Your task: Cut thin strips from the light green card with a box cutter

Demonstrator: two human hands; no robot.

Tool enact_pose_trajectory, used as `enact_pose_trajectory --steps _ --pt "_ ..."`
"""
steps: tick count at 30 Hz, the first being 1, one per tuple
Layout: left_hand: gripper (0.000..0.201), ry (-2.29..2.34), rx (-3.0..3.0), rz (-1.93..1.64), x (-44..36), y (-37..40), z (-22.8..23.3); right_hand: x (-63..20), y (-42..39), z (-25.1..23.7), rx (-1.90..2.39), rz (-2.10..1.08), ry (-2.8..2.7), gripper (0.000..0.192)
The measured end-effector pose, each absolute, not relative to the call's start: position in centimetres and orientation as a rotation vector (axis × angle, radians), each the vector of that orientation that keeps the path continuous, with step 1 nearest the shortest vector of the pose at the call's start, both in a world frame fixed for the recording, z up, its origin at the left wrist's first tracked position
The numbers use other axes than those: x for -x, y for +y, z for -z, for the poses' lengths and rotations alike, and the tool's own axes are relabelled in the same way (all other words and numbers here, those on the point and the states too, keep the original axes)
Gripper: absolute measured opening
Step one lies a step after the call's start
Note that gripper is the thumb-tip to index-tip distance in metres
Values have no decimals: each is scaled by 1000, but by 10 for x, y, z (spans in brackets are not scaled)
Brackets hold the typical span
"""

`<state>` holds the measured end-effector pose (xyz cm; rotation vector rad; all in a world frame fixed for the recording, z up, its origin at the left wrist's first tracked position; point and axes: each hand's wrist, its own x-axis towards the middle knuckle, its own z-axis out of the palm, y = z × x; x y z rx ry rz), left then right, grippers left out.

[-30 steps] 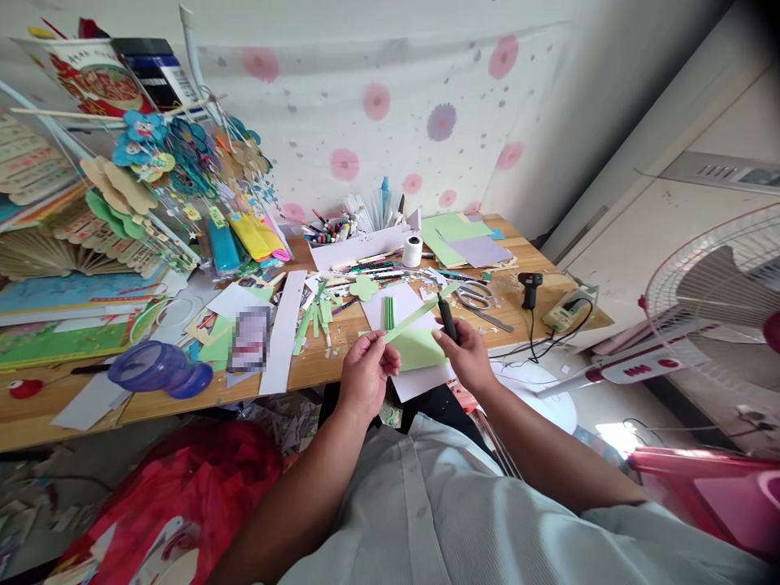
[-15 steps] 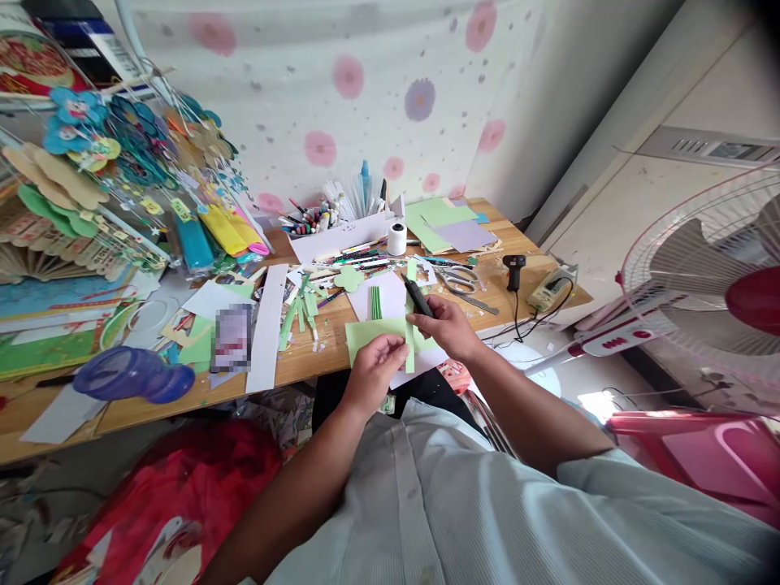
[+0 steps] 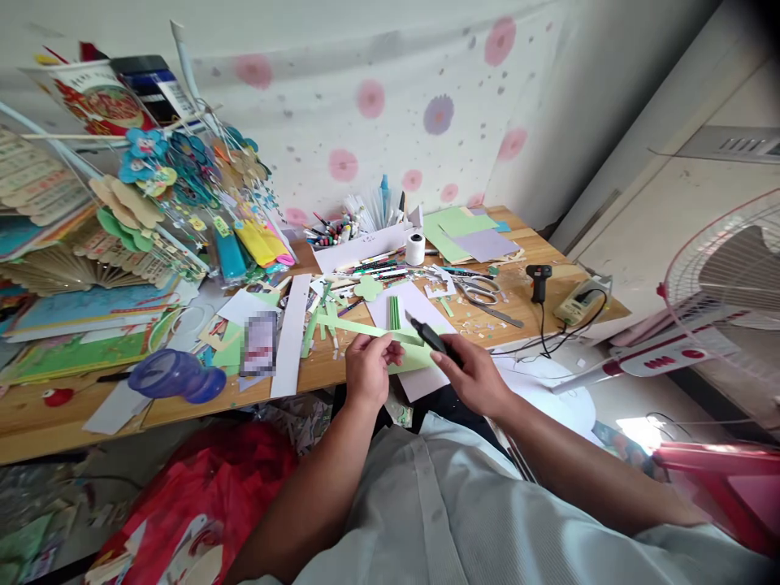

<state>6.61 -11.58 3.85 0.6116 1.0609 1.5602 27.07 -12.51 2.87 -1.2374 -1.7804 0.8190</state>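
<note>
Wooden table point(image 3: 536, 244), littered with paper scraps (scissors point(image 3: 477, 290) among them). Over its near edge, left hand point(image 3: 366, 370) pinching 1 light green paper strip point(image 3: 359, 327); right hand point(image 3: 478, 380) closed around black craft knife point(image 3: 430, 336).

Bright daylight, soft shadows, wide-angle bending at edges, dark top-right corner
</note>
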Motion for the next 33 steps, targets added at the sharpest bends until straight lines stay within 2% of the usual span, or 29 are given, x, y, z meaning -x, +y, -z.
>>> enact_pose_trajectory --steps 9,33 --pt "23 1039 -692 -1658 -65 -115 -34 -253 -142 -14 1328 -541 -1989 30" --pt "13 1099 -868 -1695 -54 -114 -15 -255 -140 -11 1364 -559 -2020 34"
